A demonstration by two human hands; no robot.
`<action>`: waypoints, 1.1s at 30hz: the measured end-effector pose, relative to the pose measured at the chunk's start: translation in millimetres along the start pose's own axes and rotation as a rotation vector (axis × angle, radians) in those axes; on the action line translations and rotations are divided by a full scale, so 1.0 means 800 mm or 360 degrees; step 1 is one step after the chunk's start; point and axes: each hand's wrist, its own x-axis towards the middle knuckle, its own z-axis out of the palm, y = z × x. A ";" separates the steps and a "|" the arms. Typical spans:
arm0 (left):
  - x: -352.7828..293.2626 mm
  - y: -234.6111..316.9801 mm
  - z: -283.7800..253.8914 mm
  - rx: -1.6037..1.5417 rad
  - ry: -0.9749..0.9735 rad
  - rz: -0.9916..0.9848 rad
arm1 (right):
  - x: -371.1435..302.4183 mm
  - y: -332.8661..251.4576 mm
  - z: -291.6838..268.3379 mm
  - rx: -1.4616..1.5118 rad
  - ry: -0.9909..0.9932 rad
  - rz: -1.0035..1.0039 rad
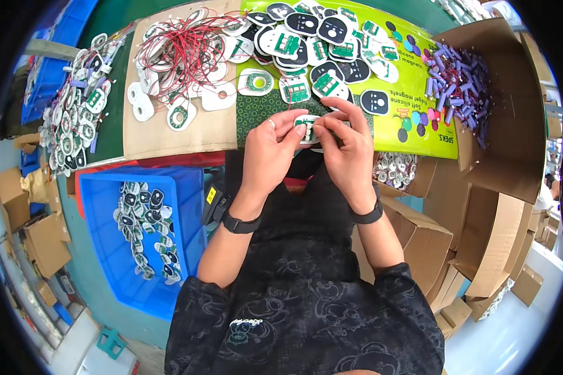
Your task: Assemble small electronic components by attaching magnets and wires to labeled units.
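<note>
Between my hands, above the near edge of the table, is a small white plastic panel with a green circuit board (306, 129) on it. My left hand (270, 149) is closed on its left side, thumb and fingers pinching it. On the other side, the fingertips of my right hand (348, 150) are pressed together at the board's right edge, with the index finger raised. Just beyond lies a heap of similar black-faced and white panels (322, 47), many showing green boards. One black-faced panel (374, 102) sits apart, right of my right hand.
White ring-shaped parts with red wires (187, 47) lie at the far left, beside another heap of parts (75, 119). An open carton (510, 106) with purple wired cylinders (460, 81) stands at right. Below left is a blue bin (191, 219) holding finished-looking panels; cartons (413, 231) stand lower right.
</note>
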 end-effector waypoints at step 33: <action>0.048 -0.002 0.027 0.0125 -0.0334 -0.0002 | 0.003 0.113 -0.149 -0.0669 0.0538 0.0119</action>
